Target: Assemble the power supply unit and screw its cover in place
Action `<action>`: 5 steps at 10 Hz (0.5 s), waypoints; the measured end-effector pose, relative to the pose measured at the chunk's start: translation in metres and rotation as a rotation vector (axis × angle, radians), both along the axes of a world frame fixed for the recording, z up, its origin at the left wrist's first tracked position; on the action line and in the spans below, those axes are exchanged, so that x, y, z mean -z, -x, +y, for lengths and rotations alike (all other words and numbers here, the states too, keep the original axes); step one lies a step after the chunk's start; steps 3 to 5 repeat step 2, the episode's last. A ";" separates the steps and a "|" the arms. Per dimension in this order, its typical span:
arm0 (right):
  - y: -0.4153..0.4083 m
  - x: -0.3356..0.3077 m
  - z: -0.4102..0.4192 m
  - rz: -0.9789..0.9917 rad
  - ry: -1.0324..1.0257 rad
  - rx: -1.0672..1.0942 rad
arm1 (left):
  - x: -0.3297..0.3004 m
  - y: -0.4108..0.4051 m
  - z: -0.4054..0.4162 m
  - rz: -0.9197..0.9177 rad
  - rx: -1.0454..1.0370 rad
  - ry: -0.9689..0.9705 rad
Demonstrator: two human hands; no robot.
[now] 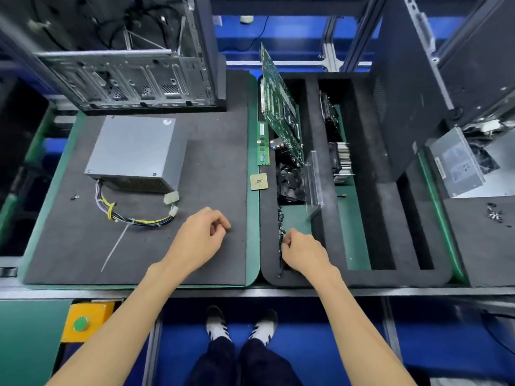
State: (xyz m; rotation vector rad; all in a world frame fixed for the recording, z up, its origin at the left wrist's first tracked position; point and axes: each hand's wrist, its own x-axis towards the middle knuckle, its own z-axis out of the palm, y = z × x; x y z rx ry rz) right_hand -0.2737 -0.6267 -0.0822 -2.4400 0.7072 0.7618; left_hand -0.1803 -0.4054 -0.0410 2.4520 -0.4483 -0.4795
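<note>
Head view. The power supply unit [136,151] sits on the dark foam mat [217,140] on the left half of the tabletop, cover on top, resting flat. I read its long axis as running away from me, slightly tilted toward upper right; the vented face points toward me, and the wire bundle [133,215] leaves that face at its left corner, curving right across the mat to white connectors [171,196]. A pale cable tie [115,246] trails from the bundle toward me. One small loose screw [74,196] lies on the mat left of the unit, apart from it.

My left hand [199,238] hovers over the mat near its right edge, fingers loosely curled, thumb and forefinger close together; I cannot tell whether anything is pinched between them. My right hand [302,253] is down in the foam tray [362,277] on the right, fingertips curled in at a line of small black screws [281,221]; whether it holds one I cannot tell.

An open computer case [125,65] stands behind the unit. A green circuit board [281,107] leans upright in the tray.
</note>
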 end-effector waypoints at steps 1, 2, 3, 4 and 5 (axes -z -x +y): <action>-0.003 -0.007 -0.005 -0.055 0.082 0.058 | -0.003 -0.001 0.012 -0.008 -0.015 0.018; -0.011 -0.020 -0.006 -0.207 0.049 0.154 | -0.010 -0.003 0.027 -0.037 -0.082 0.070; -0.011 -0.020 -0.006 -0.207 0.049 0.154 | -0.010 -0.003 0.027 -0.037 -0.082 0.070; -0.011 -0.020 -0.006 -0.207 0.049 0.154 | -0.010 -0.003 0.027 -0.037 -0.082 0.070; -0.011 -0.020 -0.006 -0.207 0.049 0.154 | -0.010 -0.003 0.027 -0.037 -0.082 0.070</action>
